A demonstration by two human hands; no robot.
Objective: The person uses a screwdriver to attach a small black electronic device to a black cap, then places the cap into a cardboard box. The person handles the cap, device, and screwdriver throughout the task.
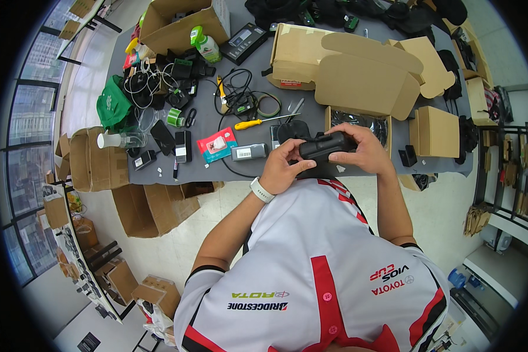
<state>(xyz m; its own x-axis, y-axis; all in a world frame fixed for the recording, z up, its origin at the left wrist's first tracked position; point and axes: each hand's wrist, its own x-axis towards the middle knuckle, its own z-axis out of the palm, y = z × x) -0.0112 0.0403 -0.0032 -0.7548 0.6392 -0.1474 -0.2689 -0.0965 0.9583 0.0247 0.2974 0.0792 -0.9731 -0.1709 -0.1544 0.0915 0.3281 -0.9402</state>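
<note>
Near the front edge of the table, I hold a black rounded device (pixel 321 148) between both hands; its exact kind is not clear. My left hand (pixel 280 166) grips its left end, thumb and fingers closed round it. On the other end my right hand (pixel 365 150) is closed, with the thumb along the near side. Just left of my left hand lie a grey box with a white label (pixel 249 152) and a red and teal packet (pixel 217 145). Beyond the device are a black pouch-like item (pixel 293 130) and a yellow-handled screwdriver (pixel 249 124).
An open cardboard box (pixel 366 73) with raised flaps stands beyond my hands. To the right is a smaller carton (pixel 437 132). Tangled black cables (pixel 237 88), a spray bottle (pixel 205 46) and a green pouch (pixel 112 102) crowd the left side. Cartons (pixel 152 211) sit below the table edge.
</note>
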